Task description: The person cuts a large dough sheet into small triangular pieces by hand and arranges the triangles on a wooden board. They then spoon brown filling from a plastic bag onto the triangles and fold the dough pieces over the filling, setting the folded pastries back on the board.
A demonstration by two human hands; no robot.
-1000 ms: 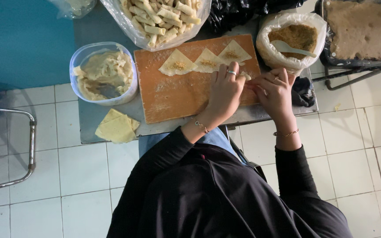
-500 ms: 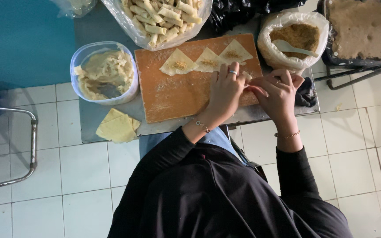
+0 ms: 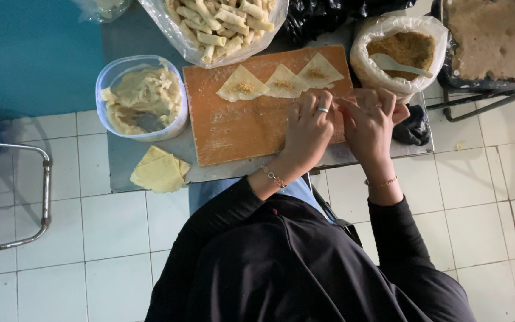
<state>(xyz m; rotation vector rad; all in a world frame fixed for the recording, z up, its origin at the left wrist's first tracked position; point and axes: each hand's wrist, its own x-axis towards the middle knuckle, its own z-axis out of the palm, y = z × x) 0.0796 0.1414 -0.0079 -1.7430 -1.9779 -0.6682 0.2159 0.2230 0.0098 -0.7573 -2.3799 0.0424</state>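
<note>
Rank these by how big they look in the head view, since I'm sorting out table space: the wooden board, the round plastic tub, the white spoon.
1. wooden board
2. round plastic tub
3. white spoon
All three sit at about table height, so camera nearness barely affects the order.

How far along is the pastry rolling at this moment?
Done: a bag of finished rolls sits at the top. In hand: the left hand and right hand meet at the board edge; what they work is hidden. Left: three filled wrappers lie unrolled, plain wrappers wait beside the board, and the filling bag is not empty.
</note>
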